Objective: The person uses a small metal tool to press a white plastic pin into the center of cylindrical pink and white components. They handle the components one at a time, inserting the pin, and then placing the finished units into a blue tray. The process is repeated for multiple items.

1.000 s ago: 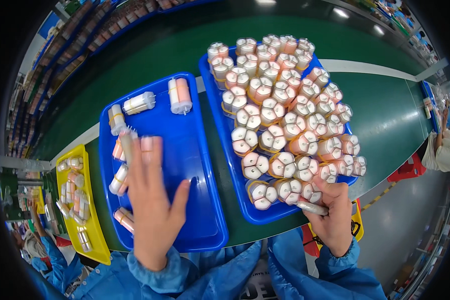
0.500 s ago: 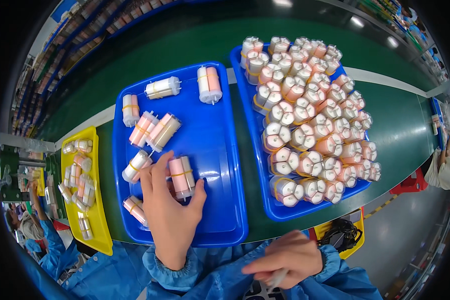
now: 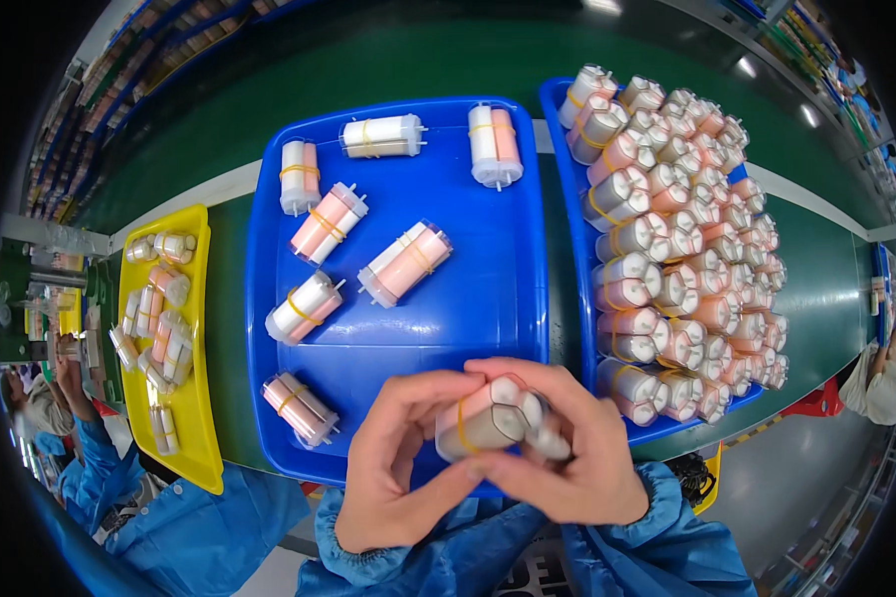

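The banded bundle (image 3: 480,426) of white, pink and grey tubes is at the lower centre of the frame, between your hands, in front of the blue tray's (image 3: 468,348) near edge. Its long axis slants roughly left to right, segmented end toward your right hand (image 3: 595,453), yellow band nearer your left hand (image 3: 393,463). Both grips curl around it, fingers above, thumbs below; a blurred whitish piece (image 3: 550,444) sits within your right fingers, too smeared to identify. Beyond, seven loose bundles (image 3: 405,264) lie in the tray. Rightward on the green tabletop (image 3: 388,60), packed bundles (image 3: 682,239) crowd a second tray (image 3: 575,234); a yellow tray (image 3: 201,348) stands left.
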Action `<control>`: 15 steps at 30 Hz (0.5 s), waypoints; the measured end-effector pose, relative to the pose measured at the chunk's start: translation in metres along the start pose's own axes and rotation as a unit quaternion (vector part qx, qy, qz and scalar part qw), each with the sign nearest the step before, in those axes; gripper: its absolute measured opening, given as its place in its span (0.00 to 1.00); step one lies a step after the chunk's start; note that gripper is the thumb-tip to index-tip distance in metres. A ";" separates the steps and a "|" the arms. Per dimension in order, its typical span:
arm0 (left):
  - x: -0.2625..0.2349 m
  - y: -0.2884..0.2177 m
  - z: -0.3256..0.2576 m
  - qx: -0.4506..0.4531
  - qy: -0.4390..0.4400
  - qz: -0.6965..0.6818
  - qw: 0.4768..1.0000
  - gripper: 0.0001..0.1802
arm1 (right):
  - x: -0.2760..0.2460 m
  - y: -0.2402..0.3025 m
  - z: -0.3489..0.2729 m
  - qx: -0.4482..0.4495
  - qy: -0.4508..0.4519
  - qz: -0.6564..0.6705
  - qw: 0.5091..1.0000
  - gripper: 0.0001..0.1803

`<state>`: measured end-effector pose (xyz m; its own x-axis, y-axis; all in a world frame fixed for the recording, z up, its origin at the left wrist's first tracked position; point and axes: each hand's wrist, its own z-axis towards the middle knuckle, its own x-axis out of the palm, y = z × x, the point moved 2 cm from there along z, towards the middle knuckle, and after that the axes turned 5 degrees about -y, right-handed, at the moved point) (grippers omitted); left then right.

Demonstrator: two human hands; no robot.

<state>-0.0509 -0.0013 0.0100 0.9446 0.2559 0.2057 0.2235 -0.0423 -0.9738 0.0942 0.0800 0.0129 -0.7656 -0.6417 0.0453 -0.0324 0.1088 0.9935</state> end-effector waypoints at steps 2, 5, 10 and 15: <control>-0.003 0.008 0.003 0.015 -0.044 0.015 0.999 0.30 | -0.004 0.007 0.006 0.057 0.028 -0.094 0.994 0.30; -0.008 0.013 0.005 0.130 -0.206 -0.024 0.970 0.27 | 0.001 0.007 0.011 -0.063 -0.022 -0.149 0.987 0.29; -0.016 0.013 0.001 0.140 -0.271 -0.137 0.943 0.20 | 0.013 -0.002 0.018 -0.104 0.044 -0.241 0.964 0.29; -0.015 0.011 0.006 0.087 -0.285 -0.121 0.947 0.17 | 0.017 -0.002 0.021 -0.067 0.064 -0.279 0.956 0.30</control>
<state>-0.0639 -0.0001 -0.0041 0.5765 0.7193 0.3875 0.3271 0.2314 -0.9162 0.0672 0.0849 0.0098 -0.5680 -0.6601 -0.4916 -0.3232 -0.3704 0.8708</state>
